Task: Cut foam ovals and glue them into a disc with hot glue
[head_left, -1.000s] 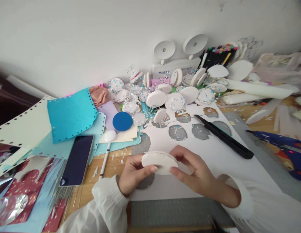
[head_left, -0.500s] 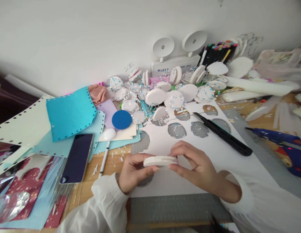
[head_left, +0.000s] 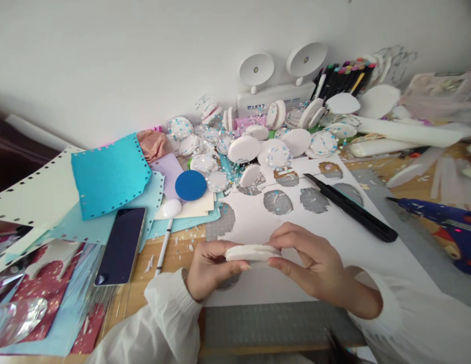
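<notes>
A stack of white foam discs [head_left: 254,253], seen edge-on, is pinched between both hands. My left hand [head_left: 210,268] grips its left edge, thumb below and fingers above. On the other edge, my right hand [head_left: 309,260] presses it between thumb and fingertips. Beneath lies a white foam sheet [head_left: 265,227] with several rough round holes cut through it. A black utility knife [head_left: 352,210] rests on the sheet to the right, its blade end pointing to the upper left. The grey cutting mat [head_left: 276,326] shows under the sheet.
Behind are several white discs [head_left: 245,149], some wound with blue-beaded strands. A blue disc [head_left: 190,185], a phone [head_left: 121,247] and turquoise felt [head_left: 112,174] lie to the left. At the right is a blue glue gun [head_left: 436,212]. A twin-head lamp [head_left: 275,98] stands at the wall.
The discs stay in both hands and look pressed closer together. The right hand has shifted slightly; otherwise the whole view moves only a little.
</notes>
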Motion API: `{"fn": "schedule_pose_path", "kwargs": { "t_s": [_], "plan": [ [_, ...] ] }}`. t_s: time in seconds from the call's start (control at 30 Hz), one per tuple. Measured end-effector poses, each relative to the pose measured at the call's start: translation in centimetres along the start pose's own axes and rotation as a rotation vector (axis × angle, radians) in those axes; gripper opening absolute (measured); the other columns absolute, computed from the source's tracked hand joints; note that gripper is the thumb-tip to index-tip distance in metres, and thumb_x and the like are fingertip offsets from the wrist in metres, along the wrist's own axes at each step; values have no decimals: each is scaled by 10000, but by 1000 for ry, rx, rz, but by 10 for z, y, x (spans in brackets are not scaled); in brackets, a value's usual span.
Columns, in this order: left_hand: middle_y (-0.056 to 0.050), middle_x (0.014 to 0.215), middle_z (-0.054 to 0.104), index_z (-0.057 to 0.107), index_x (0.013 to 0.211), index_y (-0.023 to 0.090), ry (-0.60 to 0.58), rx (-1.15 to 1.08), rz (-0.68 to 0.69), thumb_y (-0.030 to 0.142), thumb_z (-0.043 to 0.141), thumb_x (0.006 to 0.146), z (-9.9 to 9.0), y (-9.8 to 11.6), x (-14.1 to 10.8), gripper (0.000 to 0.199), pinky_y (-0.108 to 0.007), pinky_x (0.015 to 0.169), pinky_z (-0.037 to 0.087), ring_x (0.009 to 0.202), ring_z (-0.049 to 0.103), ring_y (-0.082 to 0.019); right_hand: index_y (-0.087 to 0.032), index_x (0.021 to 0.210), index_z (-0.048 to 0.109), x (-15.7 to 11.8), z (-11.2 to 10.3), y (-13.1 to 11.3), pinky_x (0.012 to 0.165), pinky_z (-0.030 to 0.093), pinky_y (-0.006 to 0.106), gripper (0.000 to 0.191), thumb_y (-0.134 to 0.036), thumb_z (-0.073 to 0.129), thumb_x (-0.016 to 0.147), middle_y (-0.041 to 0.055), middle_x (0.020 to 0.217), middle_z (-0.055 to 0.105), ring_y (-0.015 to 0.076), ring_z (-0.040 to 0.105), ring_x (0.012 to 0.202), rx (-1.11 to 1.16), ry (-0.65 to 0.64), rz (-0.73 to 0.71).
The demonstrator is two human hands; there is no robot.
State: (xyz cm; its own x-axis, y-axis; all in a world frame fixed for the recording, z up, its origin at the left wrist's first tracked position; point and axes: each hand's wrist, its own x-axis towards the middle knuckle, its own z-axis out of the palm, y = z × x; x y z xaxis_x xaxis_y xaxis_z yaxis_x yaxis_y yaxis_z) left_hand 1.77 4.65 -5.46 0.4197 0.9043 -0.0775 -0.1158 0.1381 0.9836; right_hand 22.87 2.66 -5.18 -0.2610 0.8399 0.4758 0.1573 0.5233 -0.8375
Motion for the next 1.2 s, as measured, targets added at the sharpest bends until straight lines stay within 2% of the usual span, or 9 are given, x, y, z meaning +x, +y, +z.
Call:
{"fn": "schedule_pose_path", "kwargs": {
  "t_s": [0.27,0.57,0.7,0.77,0.83,0.9,1.0,1.1,1.2],
  "plan": [
    [-63,678,728,793,792,142,-20,-26,0,329,802,693,-1,-6,0,212,-234,587,478,583,586,-133,-205,966,597,-1,2,3,683,477,278,98,-197,615,870,31,844,597,155,570,769,27,-89,78],
    [-73,680,724,789,792,123,-22,-30,-16,295,793,700,-2,-3,-1,195,-233,584,473,588,582,-139,-211,841,540,-5,3,5,638,450,261,86,-175,614,863,5,775,528,139,527,703,27,-55,78],
    [-63,670,722,782,768,131,3,-54,-11,329,802,692,-3,-11,-1,213,-230,585,479,589,592,-136,-218,940,546,-3,5,4,655,467,251,101,-212,613,865,11,828,556,144,548,740,57,-97,156],
    [-60,721,740,779,793,151,35,-76,-3,370,794,703,-4,-15,-2,237,-236,618,495,627,619,-143,-220,993,530,-3,5,4,680,477,247,169,-222,625,854,11,860,562,144,557,765,68,-125,205],
    [-58,799,758,775,835,172,71,-92,0,372,788,713,-5,-15,-1,236,-249,661,511,684,646,-156,-220,972,526,-3,5,5,707,481,254,134,-213,608,865,9,854,557,145,557,776,60,-114,222],
    [-64,848,763,772,852,172,81,-29,30,307,806,696,-4,-11,0,209,-261,708,519,743,665,-172,-222,925,539,-2,3,5,713,480,262,61,-196,580,887,12,838,550,149,554,783,46,-48,203],
    [-92,859,759,769,841,144,24,181,140,224,790,702,-1,-4,2,161,-278,753,521,790,674,-193,-227,917,579,1,0,5,682,482,270,67,-183,607,875,25,842,565,160,555,784,15,49,121],
    [-120,896,756,763,902,130,-59,266,193,247,746,752,1,-2,2,190,-296,772,527,826,683,-212,-225,958,626,3,-1,4,674,498,288,114,-172,634,858,36,846,599,169,576,778,-29,7,41],
    [-125,878,760,763,937,125,-105,260,155,290,726,785,0,-4,1,228,-274,717,529,785,688,-205,-216,1022,647,3,0,4,700,513,303,173,-196,654,850,49,878,624,180,601,817,-32,-71,0]
  ]
}}
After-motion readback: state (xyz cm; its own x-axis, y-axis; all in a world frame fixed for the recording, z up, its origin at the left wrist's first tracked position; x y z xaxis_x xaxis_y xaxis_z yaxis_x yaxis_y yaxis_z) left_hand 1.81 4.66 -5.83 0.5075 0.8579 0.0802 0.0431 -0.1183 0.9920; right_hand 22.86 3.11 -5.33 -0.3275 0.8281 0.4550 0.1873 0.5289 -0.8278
